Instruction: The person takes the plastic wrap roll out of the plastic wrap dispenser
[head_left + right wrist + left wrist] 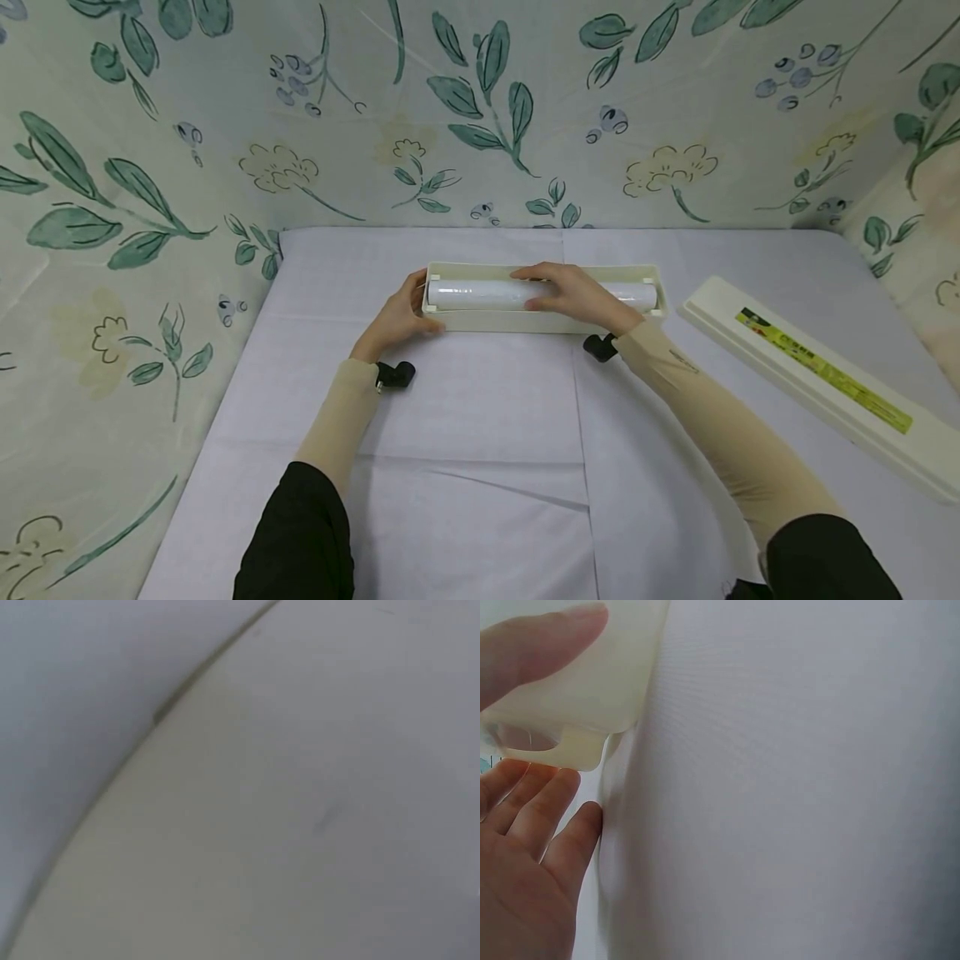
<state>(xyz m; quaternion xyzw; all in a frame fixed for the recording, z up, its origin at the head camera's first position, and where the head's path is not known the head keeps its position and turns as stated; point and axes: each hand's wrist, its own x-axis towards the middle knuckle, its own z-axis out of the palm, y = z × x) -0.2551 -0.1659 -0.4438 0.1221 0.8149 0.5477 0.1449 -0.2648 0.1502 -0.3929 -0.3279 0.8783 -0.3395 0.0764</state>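
A long cream cling film box (517,321) lies across the cloth without its lid. Inside it is a white, glossy roll of cling film (480,293). My left hand (397,317) holds the box's left end, its thumb (562,637) on the front wall and its fingers at the end wall. Over the roll, right of its middle, my right hand (573,293) grips it, thumb on the near side and fingers on the far side. The right wrist view shows only a blurred pale wall, with no fingers in it.
The cream lid (750,333) with a yellow-green label lies slanted on the right, close to the box's right end. A white cloth (480,517) with fold lines covers the table. Leaf-patterned fabric (337,100) hangs behind and to the left.
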